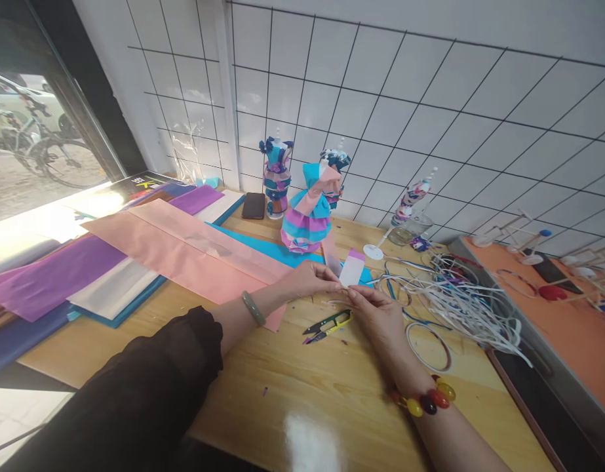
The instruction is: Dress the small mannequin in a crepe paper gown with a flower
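Observation:
My left hand and my right hand meet over the wooden table, fingertips pinched together. Between them, a small white and purple strip of paper stands up from the fingertips. Which hand bears more of its weight I cannot tell. Just below the hands lies a pair of thread snips with yellow on the handle. Beyond them stands a small dress form in a tiered blue, pink and purple paper dress.
Pink paper sheets and folded purple paper spread across the left. A tangle of white strips and a tape roll lie on the right. Behind are a phone, a dressed form and a glass jar.

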`<state>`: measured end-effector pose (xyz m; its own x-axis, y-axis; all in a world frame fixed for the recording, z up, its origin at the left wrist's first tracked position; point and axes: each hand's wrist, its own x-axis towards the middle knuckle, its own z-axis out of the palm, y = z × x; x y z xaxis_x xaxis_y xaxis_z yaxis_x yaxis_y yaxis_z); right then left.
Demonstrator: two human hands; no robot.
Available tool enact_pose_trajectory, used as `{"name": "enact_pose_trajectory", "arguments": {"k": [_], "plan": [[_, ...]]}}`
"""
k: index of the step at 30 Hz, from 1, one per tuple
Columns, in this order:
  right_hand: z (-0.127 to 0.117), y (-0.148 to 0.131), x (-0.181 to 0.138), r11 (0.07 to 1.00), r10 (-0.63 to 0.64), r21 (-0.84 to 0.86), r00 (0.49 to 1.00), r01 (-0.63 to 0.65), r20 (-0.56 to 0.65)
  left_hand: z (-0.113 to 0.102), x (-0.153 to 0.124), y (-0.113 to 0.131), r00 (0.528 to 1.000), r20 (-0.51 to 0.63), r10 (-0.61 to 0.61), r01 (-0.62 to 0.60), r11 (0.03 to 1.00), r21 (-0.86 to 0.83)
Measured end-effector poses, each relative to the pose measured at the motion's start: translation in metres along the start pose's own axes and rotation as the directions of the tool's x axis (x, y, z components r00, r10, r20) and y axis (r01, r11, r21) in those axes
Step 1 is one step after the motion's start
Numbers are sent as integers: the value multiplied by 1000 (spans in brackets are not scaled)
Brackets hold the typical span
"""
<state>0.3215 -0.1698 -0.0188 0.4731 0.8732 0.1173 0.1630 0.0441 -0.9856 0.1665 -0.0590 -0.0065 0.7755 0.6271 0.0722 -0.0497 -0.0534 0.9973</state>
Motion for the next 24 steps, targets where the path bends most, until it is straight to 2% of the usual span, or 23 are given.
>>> {"name": "enact_pose_trajectory", "arguments": {"k": [5, 13, 19, 24], "plan": [[1, 2, 0, 996, 26, 83, 1000, -27, 5, 0, 0, 0, 1000, 6, -4, 4, 1000, -15], [1, 3, 1, 995, 25, 98, 1000, -26, 10, 3, 0, 1, 1000, 29, 10, -7, 996, -87], [2, -2, -1, 1000, -2, 15, 1000, 2, -4, 3, -1, 3, 1000, 8, 7, -7, 1000, 4], [2, 1, 0, 1000, 5, 25, 1000, -5, 0, 2, -2, 4, 1000, -10, -11, 12, 1000, 21]]}}
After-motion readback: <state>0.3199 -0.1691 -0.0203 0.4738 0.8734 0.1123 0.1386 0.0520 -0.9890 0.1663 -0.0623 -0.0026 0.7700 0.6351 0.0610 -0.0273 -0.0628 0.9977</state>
